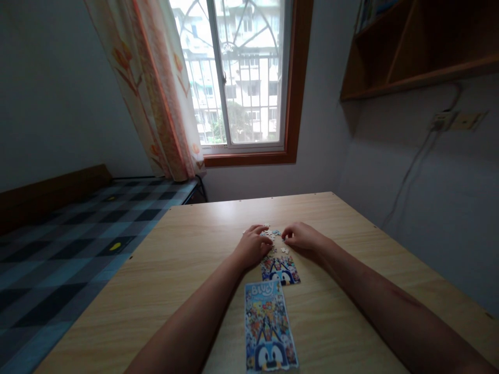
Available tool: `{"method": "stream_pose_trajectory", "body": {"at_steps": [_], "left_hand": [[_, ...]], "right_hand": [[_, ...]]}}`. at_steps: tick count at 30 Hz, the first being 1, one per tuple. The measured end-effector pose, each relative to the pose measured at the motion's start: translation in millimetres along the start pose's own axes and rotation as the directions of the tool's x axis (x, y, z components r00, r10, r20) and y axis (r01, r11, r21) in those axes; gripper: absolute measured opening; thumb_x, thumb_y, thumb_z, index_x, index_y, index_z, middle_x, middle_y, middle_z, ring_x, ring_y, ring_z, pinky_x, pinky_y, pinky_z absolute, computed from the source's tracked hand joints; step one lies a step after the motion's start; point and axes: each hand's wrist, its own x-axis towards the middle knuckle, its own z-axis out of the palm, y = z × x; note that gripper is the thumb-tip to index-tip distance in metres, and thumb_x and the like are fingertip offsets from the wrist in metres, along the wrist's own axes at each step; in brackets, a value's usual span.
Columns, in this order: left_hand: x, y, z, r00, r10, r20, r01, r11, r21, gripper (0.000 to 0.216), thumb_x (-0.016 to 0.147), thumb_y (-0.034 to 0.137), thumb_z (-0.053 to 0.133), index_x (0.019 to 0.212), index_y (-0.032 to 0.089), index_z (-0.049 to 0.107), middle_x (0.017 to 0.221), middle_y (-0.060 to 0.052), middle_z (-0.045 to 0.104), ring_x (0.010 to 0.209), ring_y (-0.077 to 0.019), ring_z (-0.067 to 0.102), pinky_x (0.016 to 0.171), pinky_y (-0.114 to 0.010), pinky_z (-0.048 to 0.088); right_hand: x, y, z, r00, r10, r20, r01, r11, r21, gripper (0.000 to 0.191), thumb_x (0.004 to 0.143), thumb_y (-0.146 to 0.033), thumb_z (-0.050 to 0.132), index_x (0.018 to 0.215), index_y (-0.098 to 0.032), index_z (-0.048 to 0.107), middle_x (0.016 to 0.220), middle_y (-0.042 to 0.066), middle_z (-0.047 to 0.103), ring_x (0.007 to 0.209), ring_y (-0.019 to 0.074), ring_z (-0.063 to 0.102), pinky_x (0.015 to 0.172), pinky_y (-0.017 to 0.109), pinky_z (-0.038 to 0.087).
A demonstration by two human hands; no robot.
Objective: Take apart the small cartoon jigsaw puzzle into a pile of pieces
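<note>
My left hand [252,244] rests on the wooden table [175,270] with its fingers curled over a small heap of loose jigsaw pieces [276,235]. My right hand [302,236] lies just right of the heap, fingertips pinched at the pieces; what it holds is too small to make out. Right behind my hands lies a partly built puzzle [279,269] showing a blue cartoon dog. Nearer to me a printed picture card [268,327] with the same dog lies flat.
A bed with a blue checked cover [58,244] runs along the table's left side. A window [241,72] with a patterned curtain [156,88] is straight ahead. A wooden shelf [421,47] and a wall socket with cable [440,122] are on the right wall.
</note>
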Motion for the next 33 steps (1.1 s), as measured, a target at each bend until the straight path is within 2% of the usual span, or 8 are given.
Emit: {"method": "stream_pose_trajectory", "body": {"at_steps": [8,13,17,20,23,26,30,33], "left_hand": [[0.2,-0.5,-4.1,0.977,-0.144,-0.157,0.146,0.989,0.002,0.013,0.086,0.025,0.066,0.087,0.024,0.078,0.122,-0.007,0.066,0.116,-0.0248,0.055,0.104,-0.042,0.046],[-0.5,-13.3,-3.0,0.916,-0.355,-0.188,0.369,0.928,0.046,0.017,0.088,0.027,0.062,0.093,0.024,0.078,0.122,-0.008,0.067,0.118,-0.0269,0.055,0.106,-0.044,0.044],[-1.8,-28.0,-0.4,0.858,-0.449,-0.249,0.469,0.883,0.026,0.027,0.088,0.023,0.058,0.110,0.023,0.073,0.124,-0.008,0.066,0.118,-0.0260,0.056,0.108,-0.042,0.042],[-1.8,-38.2,-0.9,0.856,-0.454,-0.248,0.471,0.882,0.012,0.031,0.091,0.022,0.051,0.114,0.019,0.071,0.124,-0.009,0.066,0.119,-0.0246,0.056,0.110,-0.040,0.041],[-0.7,-42.9,-1.5,0.883,-0.432,-0.185,0.444,0.896,0.027,0.036,0.094,0.026,0.048,0.123,0.015,0.067,0.133,-0.012,0.062,0.128,-0.0238,0.052,0.113,-0.038,0.037],[-1.0,-39.2,0.3,0.913,-0.405,-0.051,0.409,0.908,0.090,0.051,0.093,0.041,0.052,0.137,0.015,0.057,0.147,-0.016,0.050,0.137,-0.0278,0.044,0.116,-0.042,0.032],[-4.4,-28.2,4.2,0.944,-0.301,0.133,0.278,0.946,0.166,0.070,0.091,0.061,0.049,0.149,0.021,0.044,0.156,-0.017,0.037,0.146,-0.0333,0.030,0.118,-0.052,0.024],[-6.0,-24.0,5.1,0.941,-0.277,0.195,0.240,0.951,0.195,0.072,0.092,0.063,0.044,0.151,0.022,0.040,0.158,-0.016,0.034,0.148,-0.0334,0.027,0.119,-0.053,0.020]], "right_hand": [[-1.1,-7.9,6.2,0.999,-0.014,-0.047,0.013,1.000,-0.012,0.023,0.082,-0.025,0.063,0.097,-0.024,0.079,0.089,0.002,0.075,0.078,0.0149,0.065,0.070,0.022,0.043],[-3.2,-25.1,21.0,0.978,-0.080,-0.191,0.084,0.996,0.015,0.027,0.090,-0.022,0.057,0.108,-0.021,0.076,0.107,0.006,0.074,0.101,0.0188,0.065,0.093,0.028,0.045],[-3.7,-22.7,13.2,0.934,-0.205,-0.293,0.229,0.972,0.050,0.025,0.091,-0.023,0.057,0.110,-0.020,0.074,0.111,0.008,0.071,0.107,0.0190,0.062,0.100,0.032,0.043],[-3.9,-6.9,-0.5,0.942,-0.273,-0.194,0.287,0.956,0.051,0.040,0.082,-0.026,0.070,0.122,-0.022,0.069,0.122,0.008,0.067,0.115,0.0221,0.058,0.105,0.037,0.041],[-6.1,11.4,-7.9,0.972,-0.236,0.005,0.234,0.965,0.121,0.073,0.074,-0.030,0.078,0.142,-0.027,0.054,0.146,0.009,0.051,0.138,0.0274,0.042,0.115,0.044,0.032],[-8.5,23.5,-5.0,0.982,-0.146,0.118,0.127,0.980,0.152,0.081,0.073,-0.037,0.079,0.147,-0.029,0.047,0.156,0.010,0.037,0.149,0.0308,0.023,0.121,0.050,0.020],[-5.1,23.9,7.9,0.987,-0.130,0.093,0.120,0.987,0.111,0.079,0.078,-0.046,0.076,0.148,-0.024,0.047,0.156,0.013,0.036,0.151,0.0339,0.017,0.122,0.056,0.011],[1.5,13.4,21.0,0.992,-0.126,-0.011,0.127,0.990,0.060,0.062,0.087,-0.047,0.065,0.143,-0.021,0.054,0.150,0.014,0.045,0.148,0.0343,0.027,0.120,0.057,0.017]]}}
